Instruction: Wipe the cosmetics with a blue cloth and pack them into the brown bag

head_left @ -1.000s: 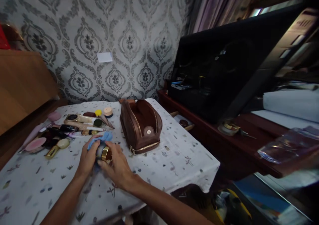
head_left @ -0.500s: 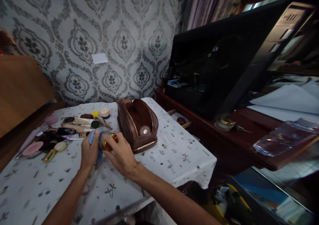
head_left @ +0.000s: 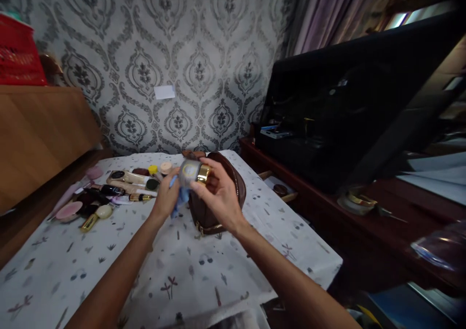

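My right hand point(head_left: 220, 197) grips a small round jar point(head_left: 193, 172) with a gold band and a pale lid, held up above the table. My left hand point(head_left: 165, 199) is closed on a blue cloth point(head_left: 179, 200) pressed against the jar's left side. Both hands hover just in front of an open brown leather pouch point(head_left: 233, 193), which they partly hide. The pouch stands on a table covered by a white cloth with small prints point(head_left: 109, 261).
Several cosmetics, brushes and tubes point(head_left: 109, 193) lie at the table's far left. A wooden cabinet point(head_left: 40, 135) with a red basket point(head_left: 18, 52) stands at left. A dark shelf unit point(head_left: 345, 125) and a red-brown counter point(head_left: 364, 227) fill the right, patterned wallpaper behind.
Both hands lifted the jar and blue cloth from the tabletop up and right, in front of the pouch. The camera view tilted and shifted.
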`<control>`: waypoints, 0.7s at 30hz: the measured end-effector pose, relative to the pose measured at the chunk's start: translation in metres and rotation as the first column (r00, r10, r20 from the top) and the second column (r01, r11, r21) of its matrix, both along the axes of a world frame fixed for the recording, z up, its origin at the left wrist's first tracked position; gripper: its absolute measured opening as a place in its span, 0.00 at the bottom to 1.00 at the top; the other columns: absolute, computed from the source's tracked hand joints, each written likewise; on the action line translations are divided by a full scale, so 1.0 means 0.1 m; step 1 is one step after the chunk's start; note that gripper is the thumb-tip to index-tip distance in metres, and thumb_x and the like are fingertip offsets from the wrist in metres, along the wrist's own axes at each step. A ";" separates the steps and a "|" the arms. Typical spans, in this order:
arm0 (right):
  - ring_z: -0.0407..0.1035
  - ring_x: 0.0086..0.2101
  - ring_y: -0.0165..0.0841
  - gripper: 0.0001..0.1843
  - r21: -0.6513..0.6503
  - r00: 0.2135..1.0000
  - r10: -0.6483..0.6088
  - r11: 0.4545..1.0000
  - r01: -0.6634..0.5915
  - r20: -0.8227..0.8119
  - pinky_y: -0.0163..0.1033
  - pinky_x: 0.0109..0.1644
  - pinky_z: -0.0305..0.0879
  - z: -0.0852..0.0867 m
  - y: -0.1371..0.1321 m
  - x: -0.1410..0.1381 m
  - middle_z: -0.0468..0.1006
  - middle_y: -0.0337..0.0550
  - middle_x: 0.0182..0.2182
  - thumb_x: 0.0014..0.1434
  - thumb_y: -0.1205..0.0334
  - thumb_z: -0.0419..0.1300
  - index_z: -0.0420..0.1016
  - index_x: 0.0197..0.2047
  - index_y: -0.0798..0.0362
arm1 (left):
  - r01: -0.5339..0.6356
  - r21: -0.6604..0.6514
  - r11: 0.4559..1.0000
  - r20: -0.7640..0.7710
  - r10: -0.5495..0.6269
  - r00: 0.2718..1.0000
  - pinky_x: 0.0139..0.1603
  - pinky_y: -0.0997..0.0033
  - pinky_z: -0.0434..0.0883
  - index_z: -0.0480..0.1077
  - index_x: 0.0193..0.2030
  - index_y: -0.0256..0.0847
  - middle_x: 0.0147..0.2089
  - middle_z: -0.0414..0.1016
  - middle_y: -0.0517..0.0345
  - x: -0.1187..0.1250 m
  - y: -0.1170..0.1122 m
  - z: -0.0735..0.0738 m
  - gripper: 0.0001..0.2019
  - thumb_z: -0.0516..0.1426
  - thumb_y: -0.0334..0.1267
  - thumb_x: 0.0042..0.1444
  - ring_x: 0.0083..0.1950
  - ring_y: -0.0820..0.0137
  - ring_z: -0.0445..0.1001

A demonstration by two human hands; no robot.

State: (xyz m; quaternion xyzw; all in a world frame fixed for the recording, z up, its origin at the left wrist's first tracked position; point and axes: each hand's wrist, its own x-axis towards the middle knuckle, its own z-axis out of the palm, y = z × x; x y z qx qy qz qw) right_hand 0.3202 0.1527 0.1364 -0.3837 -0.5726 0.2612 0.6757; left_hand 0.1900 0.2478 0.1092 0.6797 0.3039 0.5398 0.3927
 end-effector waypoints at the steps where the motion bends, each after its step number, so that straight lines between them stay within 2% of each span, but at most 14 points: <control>1: 0.74 0.43 0.35 0.31 0.012 1.000 -0.019 1.000 0.019 -0.009 0.39 0.48 0.73 0.05 0.01 0.07 0.76 0.43 0.47 0.55 0.51 0.67 0.65 0.59 0.48 | 0.011 0.101 0.995 -0.125 0.001 0.992 0.60 0.59 0.66 0.76 0.43 0.39 0.44 0.78 0.53 0.02 0.01 0.03 0.13 0.55 0.43 0.57 0.53 0.59 0.72; 2: 0.74 0.42 0.35 0.31 0.019 0.999 -0.048 0.999 0.048 -0.003 0.40 0.46 0.73 0.08 0.03 0.15 0.76 0.43 0.47 0.55 0.50 0.67 0.64 0.59 0.47 | 0.034 0.206 0.978 -0.266 0.023 0.964 0.60 0.58 0.66 0.76 0.45 0.39 0.45 0.77 0.51 0.04 0.01 0.05 0.14 0.53 0.41 0.58 0.53 0.58 0.72; 4: 0.74 0.41 0.35 0.31 0.017 0.989 -0.134 0.991 0.133 0.063 0.41 0.45 0.73 0.10 0.12 0.33 0.76 0.42 0.44 0.56 0.49 0.65 0.63 0.60 0.47 | 0.094 0.389 0.916 -0.517 0.132 0.846 0.55 0.57 0.69 0.75 0.52 0.41 0.47 0.75 0.49 0.04 0.01 0.06 0.18 0.50 0.36 0.60 0.50 0.58 0.73; 6: 0.73 0.39 0.35 0.30 0.005 0.951 -0.239 0.970 0.243 0.198 0.42 0.44 0.72 0.06 0.22 0.53 0.76 0.42 0.41 0.57 0.50 0.64 0.63 0.60 0.49 | 0.121 0.480 0.869 -0.619 0.238 0.749 0.50 0.60 0.71 0.72 0.58 0.45 0.49 0.73 0.49 0.00 0.00 0.04 0.21 0.48 0.33 0.61 0.48 0.59 0.74; 8: 0.72 0.38 0.36 0.28 -0.023 0.863 -0.321 0.934 0.357 0.391 0.43 0.45 0.70 0.00 0.31 0.72 0.76 0.42 0.40 0.57 0.53 0.63 0.65 0.59 0.51 | 0.113 0.521 0.846 -0.628 0.290 0.722 0.48 0.62 0.71 0.72 0.59 0.45 0.49 0.73 0.50 -0.04 0.00 -0.01 0.21 0.48 0.32 0.62 0.47 0.60 0.74; 11: 0.71 0.38 0.36 0.27 -0.048 0.661 -0.338 0.869 0.493 0.670 0.42 0.46 0.67 -0.01 0.36 0.90 0.76 0.43 0.40 0.57 0.57 0.64 0.66 0.59 0.52 | 0.076 0.540 0.838 -0.563 0.292 0.773 0.48 0.64 0.71 0.72 0.57 0.44 0.47 0.74 0.51 -0.10 0.03 -0.13 0.20 0.48 0.32 0.62 0.47 0.61 0.74; 15: 0.72 0.42 0.39 0.27 -0.078 0.453 -0.214 0.835 0.544 0.865 0.41 0.47 0.65 0.14 0.40 0.84 0.77 0.49 0.44 0.58 0.57 0.64 0.65 0.59 0.56 | 0.062 0.519 0.852 -0.468 0.223 0.855 0.51 0.64 0.70 0.71 0.59 0.42 0.48 0.74 0.51 -0.09 0.05 -0.28 0.21 0.47 0.31 0.63 0.49 0.62 0.73; 18: 0.73 0.47 0.42 0.26 -0.193 0.379 -0.064 0.775 0.602 0.923 0.41 0.49 0.66 0.23 0.58 0.73 0.77 0.55 0.48 0.59 0.56 0.65 0.67 0.56 0.59 | 0.047 0.498 0.866 -0.409 0.187 0.893 0.53 0.63 0.70 0.71 0.59 0.41 0.48 0.74 0.51 -0.04 0.05 -0.35 0.21 0.47 0.31 0.63 0.49 0.63 0.73; 21: 0.73 0.50 0.47 0.27 -0.310 0.394 0.049 0.708 0.635 0.918 0.42 0.49 0.68 0.21 0.90 0.66 0.77 0.58 0.50 0.55 0.57 0.69 0.70 0.54 0.59 | 0.040 0.492 0.870 -0.371 0.168 0.913 0.54 0.63 0.69 0.70 0.59 0.41 0.49 0.74 0.50 -0.01 0.05 -0.38 0.21 0.47 0.32 0.63 0.51 0.62 0.73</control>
